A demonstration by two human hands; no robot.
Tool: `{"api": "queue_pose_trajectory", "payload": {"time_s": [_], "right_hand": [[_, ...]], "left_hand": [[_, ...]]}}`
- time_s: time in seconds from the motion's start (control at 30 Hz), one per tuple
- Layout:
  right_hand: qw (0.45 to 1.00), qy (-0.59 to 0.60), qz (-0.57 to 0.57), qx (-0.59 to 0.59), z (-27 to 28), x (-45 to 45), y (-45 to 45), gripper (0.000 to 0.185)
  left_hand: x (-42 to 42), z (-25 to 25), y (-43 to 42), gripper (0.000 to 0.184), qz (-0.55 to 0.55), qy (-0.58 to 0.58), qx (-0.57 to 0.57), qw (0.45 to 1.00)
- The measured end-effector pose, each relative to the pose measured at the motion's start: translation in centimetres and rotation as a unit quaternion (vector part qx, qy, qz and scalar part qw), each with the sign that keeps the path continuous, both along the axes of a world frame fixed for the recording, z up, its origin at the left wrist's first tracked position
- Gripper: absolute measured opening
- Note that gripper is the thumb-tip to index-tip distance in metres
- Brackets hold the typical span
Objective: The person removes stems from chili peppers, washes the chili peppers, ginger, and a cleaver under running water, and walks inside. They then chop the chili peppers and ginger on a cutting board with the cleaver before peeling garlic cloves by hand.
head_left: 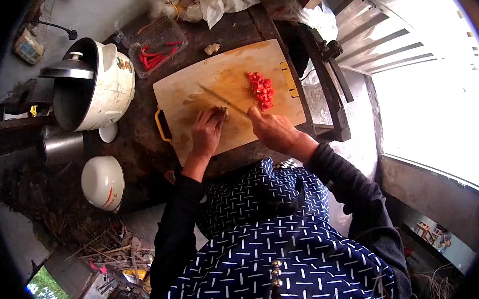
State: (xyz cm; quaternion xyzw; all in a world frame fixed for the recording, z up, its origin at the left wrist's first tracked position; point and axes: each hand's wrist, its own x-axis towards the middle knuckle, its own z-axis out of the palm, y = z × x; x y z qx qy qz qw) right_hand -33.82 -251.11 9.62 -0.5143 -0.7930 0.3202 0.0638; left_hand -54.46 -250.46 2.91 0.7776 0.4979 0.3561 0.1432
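A wooden cutting board with yellow handles lies on the dark table. My left hand is closed on a small brownish piece of food near the middle of the board. My right hand is wrapped round the handle end of a knife, whose thin blade points up and left across the board, just beyond the piece. Chopped red pepper sits in a pile at the board's right side, above my right hand.
A clear plastic box with red peppers and a small pale lump lie beyond the board. On the left are a large pot with a lid, a metal cup and a white bowl.
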Motion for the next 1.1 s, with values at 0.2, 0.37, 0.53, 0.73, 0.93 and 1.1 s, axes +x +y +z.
{"api": "queue_pose_trajectory", "payload": {"time_s": [0.2, 0.37, 0.53, 0.73, 0.93, 1.1], "right_hand": [[0.981, -0.115, 0.119, 0.098, 2.4, -1.3, -0.7, 0.027], [0.98, -0.129, 0.129, 0.082, 1.7, -2.8, 0.4, 0.022], [0.977, -0.094, 0.112, 0.155, -2.3, -3.9, 0.6, 0.023], [0.978, -0.147, 0.138, 0.057, 1.9, -2.7, 0.5, 0.024], [0.98, -0.134, 0.135, 0.062, 2.0, -2.7, -0.1, 0.026], [0.986, -0.111, 0.116, 0.047, -0.3, -4.3, 1.5, 0.025]], "left_hand": [[-0.6, -0.8, 0.2, 0.015, 0.016, 0.045, 0.029, 0.998], [-0.8, -1.1, 0.0, 0.015, 0.006, 0.048, 0.032, 0.998], [-0.7, 0.2, -0.3, 0.017, 0.042, -0.014, -0.045, 0.998], [-1.0, -2.2, -0.2, 0.018, 0.023, -0.035, -0.035, 0.999], [-1.3, -3.3, -0.4, 0.019, 0.032, -0.003, -0.027, 0.999], [-1.3, -1.1, -0.1, 0.019, 0.018, 0.023, -0.03, 0.999]]}}
